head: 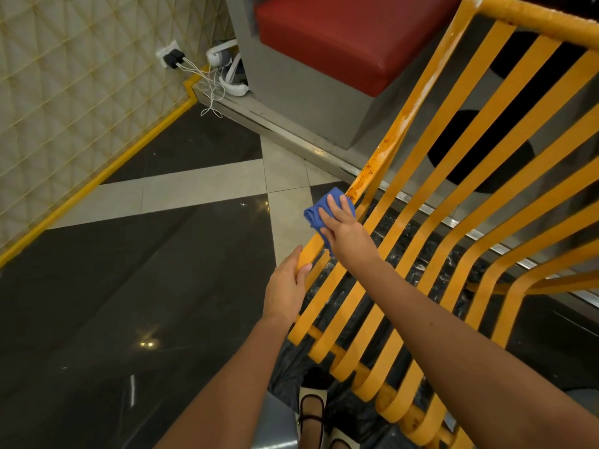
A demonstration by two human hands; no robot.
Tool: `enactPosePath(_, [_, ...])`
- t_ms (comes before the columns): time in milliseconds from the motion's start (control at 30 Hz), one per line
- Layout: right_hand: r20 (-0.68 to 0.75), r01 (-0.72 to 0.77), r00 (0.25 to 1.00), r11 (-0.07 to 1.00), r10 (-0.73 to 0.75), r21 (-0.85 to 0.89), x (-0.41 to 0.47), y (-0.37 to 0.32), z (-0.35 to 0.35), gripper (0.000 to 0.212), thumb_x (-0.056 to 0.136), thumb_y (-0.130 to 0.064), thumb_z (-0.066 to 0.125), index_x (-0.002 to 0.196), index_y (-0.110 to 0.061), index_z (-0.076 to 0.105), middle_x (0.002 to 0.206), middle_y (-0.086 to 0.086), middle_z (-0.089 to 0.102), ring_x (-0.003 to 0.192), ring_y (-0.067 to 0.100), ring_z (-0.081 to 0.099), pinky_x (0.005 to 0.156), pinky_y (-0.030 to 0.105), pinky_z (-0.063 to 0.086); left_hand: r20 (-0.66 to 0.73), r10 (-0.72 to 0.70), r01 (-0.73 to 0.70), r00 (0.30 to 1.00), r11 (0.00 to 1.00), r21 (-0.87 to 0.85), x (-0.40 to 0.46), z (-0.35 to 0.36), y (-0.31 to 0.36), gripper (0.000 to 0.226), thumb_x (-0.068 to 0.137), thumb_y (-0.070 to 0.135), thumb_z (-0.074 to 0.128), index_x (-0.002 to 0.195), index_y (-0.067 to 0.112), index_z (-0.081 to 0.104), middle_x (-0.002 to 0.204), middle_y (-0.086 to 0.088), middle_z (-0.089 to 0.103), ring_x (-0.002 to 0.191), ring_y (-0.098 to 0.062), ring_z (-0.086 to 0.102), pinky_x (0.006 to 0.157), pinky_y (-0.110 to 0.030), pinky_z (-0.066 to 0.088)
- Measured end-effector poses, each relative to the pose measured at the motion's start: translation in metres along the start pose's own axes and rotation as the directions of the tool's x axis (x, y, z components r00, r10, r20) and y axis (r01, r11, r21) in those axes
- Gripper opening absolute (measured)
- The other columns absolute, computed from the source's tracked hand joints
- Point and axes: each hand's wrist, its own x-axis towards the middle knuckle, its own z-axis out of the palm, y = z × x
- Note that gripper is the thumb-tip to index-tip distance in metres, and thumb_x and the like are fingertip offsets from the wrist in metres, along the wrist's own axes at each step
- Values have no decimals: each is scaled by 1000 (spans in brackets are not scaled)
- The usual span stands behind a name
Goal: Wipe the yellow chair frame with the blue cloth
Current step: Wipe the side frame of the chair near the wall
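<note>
The right hand (pixel 340 228) pressed the blue cloth (pixel 319 212) against the yellow chair frame (pixel 382 157) with nearly straight fingers, while the left hand (pixel 287 286) gripped the rail just below.

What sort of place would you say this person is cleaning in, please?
Probably a public indoor seating area, such as a café or mall, though I cannot be sure. A red cushioned bench on a grey base, a polished dark and pale tiled floor, and the slatted yellow chair frame suggest it.
</note>
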Motion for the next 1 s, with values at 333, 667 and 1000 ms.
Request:
enactPosePath(333, [-25,16,1000,998,-15,54,6,7,-5,44,99,-18,39,143,-12,33,157,7,14,145,25,-1,113,42,30,-6,4,-4,1000,998,66,7,4,5,48,96,30,44,141,18,34,141,-2,46,129,-17,42,104,-32,38])
enactPosePath(667, [-31,114,993,989,-112,96,-13,5,1,48,96,-19,48,142,-15,36,156,4,18,145,23,5,103,42,42,-9,-10,10,1000,998,66,1,1,-1,42,94,30,49,133,15,45,118,-3,61,109,-19,58,90,-33,49])
enactPosePath(1000, [-38,78,996,992,-75,99,-31,-20,18,47,98,-18,43,143,-13,31,157,6,14,145,25,2,106,39,40,-25,-9,8,1000,1000,-13,-4,-2,2,27,93,22,52,119,16,55,93,4,61,83,-9,58,70,-19,40])
